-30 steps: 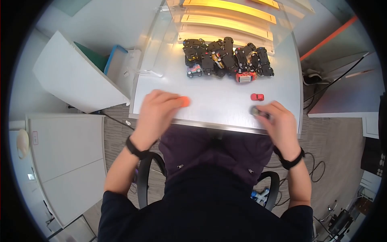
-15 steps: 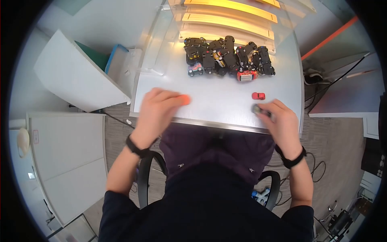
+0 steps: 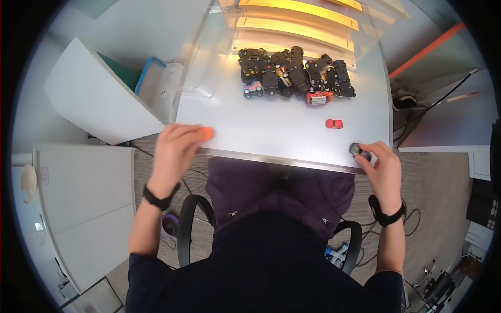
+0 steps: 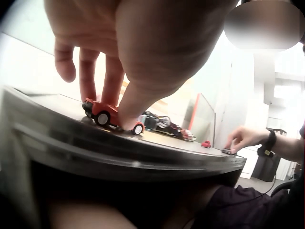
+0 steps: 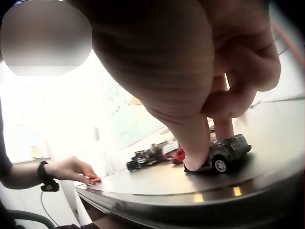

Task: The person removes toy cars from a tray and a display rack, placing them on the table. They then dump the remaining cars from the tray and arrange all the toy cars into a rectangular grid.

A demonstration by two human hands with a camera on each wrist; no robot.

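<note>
At the table's front left corner, my left hand [image 3: 175, 148] pinches an orange-red toy car [image 4: 106, 112] between thumb and fingers. The left wrist view shows its white-hubbed wheels close over the tabletop edge. Near the front right corner, my right hand [image 3: 386, 169] grips a dark grey toy car [image 5: 231, 150] by its sides, its wheels at the table surface. A small red toy car [image 3: 334, 124] stands on the table, farther back than the right hand and to its left. Behind it lies a pile of toy cars [image 3: 297, 78], many with black undersides showing.
The white table [image 3: 271, 122] has a metal front edge. Yellow-lit slats [image 3: 297, 25] behind a transparent panel rise past the pile. A clear plastic piece [image 3: 201, 78] lies at the back left. A white cabinet [image 3: 86, 94] stands to the left.
My left hand has moved left with the orange-red car, toward the corner. My right hand has shifted right and nearer the front edge with the dark grey car. The red car and pile have stayed put.
</note>
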